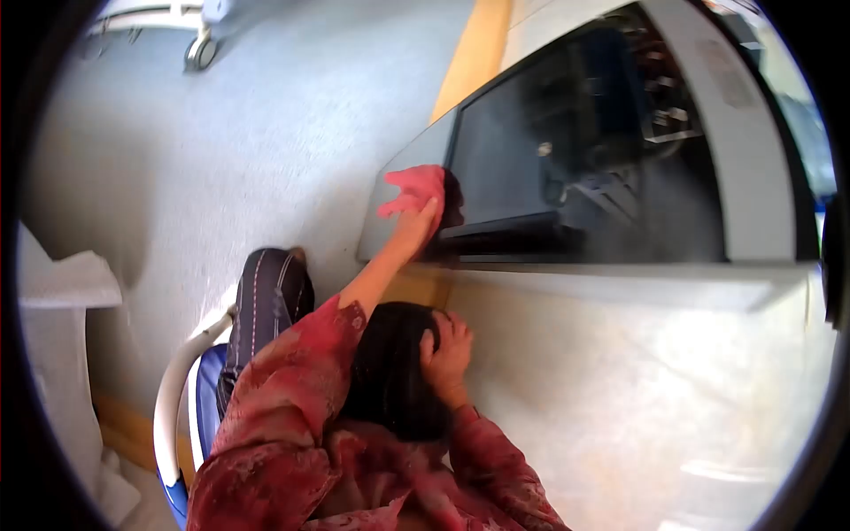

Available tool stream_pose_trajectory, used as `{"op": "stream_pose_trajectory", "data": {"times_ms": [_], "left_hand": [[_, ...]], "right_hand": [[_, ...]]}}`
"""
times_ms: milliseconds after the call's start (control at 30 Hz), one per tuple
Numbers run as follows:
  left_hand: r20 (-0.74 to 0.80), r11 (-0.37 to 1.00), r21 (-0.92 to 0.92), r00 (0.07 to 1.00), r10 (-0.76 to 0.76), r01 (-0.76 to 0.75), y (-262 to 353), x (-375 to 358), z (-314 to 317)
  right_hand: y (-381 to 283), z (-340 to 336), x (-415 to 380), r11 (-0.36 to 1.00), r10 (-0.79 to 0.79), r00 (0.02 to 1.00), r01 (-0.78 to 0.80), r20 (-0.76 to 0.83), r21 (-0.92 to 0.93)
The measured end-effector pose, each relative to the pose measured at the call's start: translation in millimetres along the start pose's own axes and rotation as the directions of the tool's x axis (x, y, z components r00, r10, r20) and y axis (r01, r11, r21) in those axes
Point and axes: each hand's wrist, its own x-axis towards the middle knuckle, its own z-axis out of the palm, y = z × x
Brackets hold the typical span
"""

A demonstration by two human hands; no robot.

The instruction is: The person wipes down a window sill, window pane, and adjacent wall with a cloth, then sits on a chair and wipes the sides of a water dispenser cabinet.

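Observation:
My left hand (418, 227) is closed on a crumpled pinkish-red cloth (421, 186). The cloth lies at the left border of a large dark glossy screen (522, 150) set in a grey frame (403, 177); its reflection shows in the dark surface. Whether the cloth presses on the frame or the glass is hard to tell. My right hand (449, 354) rests on my dark-trousered knee (398, 372), fingers laid over it and thumb apart, holding nothing.
I sit on a chair with a white curved armrest (168, 398) and blue parts. White fabric (71, 283) hangs at the left. A white wheeled frame with a caster (202, 53) stands at the upper left. A yellowish strip (474, 53) runs behind the screen.

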Motion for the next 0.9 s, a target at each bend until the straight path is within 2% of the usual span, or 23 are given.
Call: {"op": "stream_pose_trajectory", "data": {"times_ms": [67, 133, 200, 267, 333, 400, 467, 533, 600, 667, 700, 733, 800, 867, 900], "left_hand": [[-0.024, 0.969, -0.244, 0.998, -0.051, 0.043, 23, -11, 11], [0.06, 0.957, -0.091, 0.961, -0.271, 0.276, 48, -30, -2], [-0.078, 0.982, 0.152, 0.992, -0.1, 0.111, 42, -55, 1], [-0.197, 0.985, -0.003, 0.965, 0.17, -0.174, 9, -67, 13], [-0.217, 0.997, 0.071, 0.976, 0.0, 0.016, 15, -89, 13], [-0.199, 0.997, 0.073, 0.98, 0.025, -0.011, 3, -100, 9], [-0.177, 0.996, 0.08, 0.983, 0.041, -0.027, 25, -108, 9], [-0.244, 0.989, -0.117, 0.962, -0.121, 0.095, 72, -144, 4], [-0.249, 0.996, -0.083, 0.968, -0.044, 0.024, 109, -159, -1], [-0.218, 0.984, 0.075, 0.96, 0.176, -0.164, 188, -180, 15], [-0.165, 0.927, 0.085, 0.912, 0.375, -0.366, 213, -183, 25], [-0.107, 0.829, 0.082, 0.823, 0.559, -0.553, 236, -182, 33], [0.074, 0.621, 0.188, 0.641, 0.764, -0.761, 285, -172, 46], [0.181, 0.592, 0.47, 0.728, 0.662, -0.655, 344, -180, 65], [0.358, -0.09, 0.863, 0.476, 0.804, -0.497, 349, -161, 66]], "right_hand": [[-5, -11, -6, 1.0, 0.03, 0.999, -0.03, -0.019, -0.006], [-6, -8, -9, 1.0, 0.026, 0.991, -0.026, -0.13, 0.006], [-8, -14, -13, 0.996, 0.087, 0.994, -0.085, -0.064, 0.042], [-7, -17, -14, 0.997, 0.077, 0.991, -0.074, -0.11, 0.03], [-3, -16, -15, 0.997, 0.071, 0.987, -0.069, -0.147, 0.021], [3, -14, -17, 0.996, 0.087, 0.989, -0.087, -0.115, 0.008], [5, -20, -18, 0.997, 0.072, 0.981, -0.066, -0.178, 0.04], [12, -13, -26, 0.996, 0.068, 0.97, -0.052, -0.231, 0.074], [21, -5, -28, 0.999, -0.013, 0.946, 0.023, -0.325, 0.029], [18, -11, -33, 0.999, 0.024, 0.945, -0.011, -0.326, 0.04], [17, -13, -34, 0.999, 0.046, 0.948, -0.037, -0.314, 0.035], [17, -15, -35, 0.998, 0.054, 0.944, -0.039, -0.324, 0.053], [17, -17, -36, 0.995, 0.092, 0.947, -0.072, -0.307, 0.074], [16, -20, -36, 0.993, 0.099, 0.941, -0.072, -0.323, 0.093], [15, -22, -37, 0.993, 0.098, 0.94, -0.07, -0.328, 0.096]]}}
